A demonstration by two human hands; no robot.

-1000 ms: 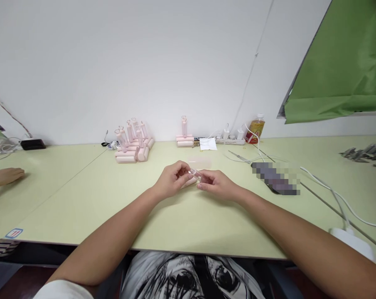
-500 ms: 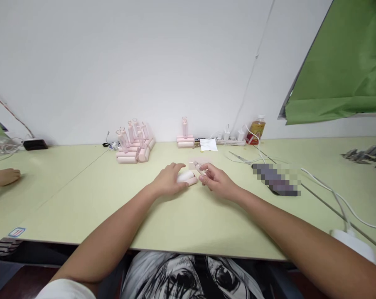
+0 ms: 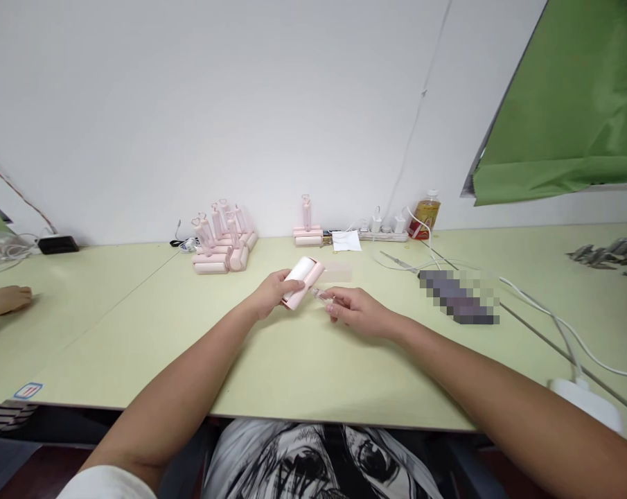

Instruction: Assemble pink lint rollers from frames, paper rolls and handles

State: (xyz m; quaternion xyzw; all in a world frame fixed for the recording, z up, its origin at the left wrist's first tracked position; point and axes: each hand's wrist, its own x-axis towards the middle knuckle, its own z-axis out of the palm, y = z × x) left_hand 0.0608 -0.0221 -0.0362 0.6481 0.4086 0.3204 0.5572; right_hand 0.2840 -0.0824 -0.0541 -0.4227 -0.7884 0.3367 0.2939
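My left hand (image 3: 269, 295) grips a pink lint roller (image 3: 299, 274) with a white roll, tilted above the table. Its thumb lies across the roll. Between the closed fingers of my right hand (image 3: 359, 311) is a small clear handle (image 3: 320, 295), with its tip close to the lower right side of the roller. I cannot tell whether the two pieces touch. Just behind them a translucent pink cover (image 3: 339, 272) lies on the table.
Several pink rollers with upright handles (image 3: 217, 242) stand at the back left, and another pink roller (image 3: 307, 237) at the back middle. To the right are a blurred dark phone (image 3: 458, 298), cables and a bottle (image 3: 426, 215). Another person's hand (image 3: 9, 299) rests far left.
My left hand has closed on the lint roller, lifted it off the table and tilted it. My right hand has moved slightly toward me with the clear handle, now lower beside the roller.
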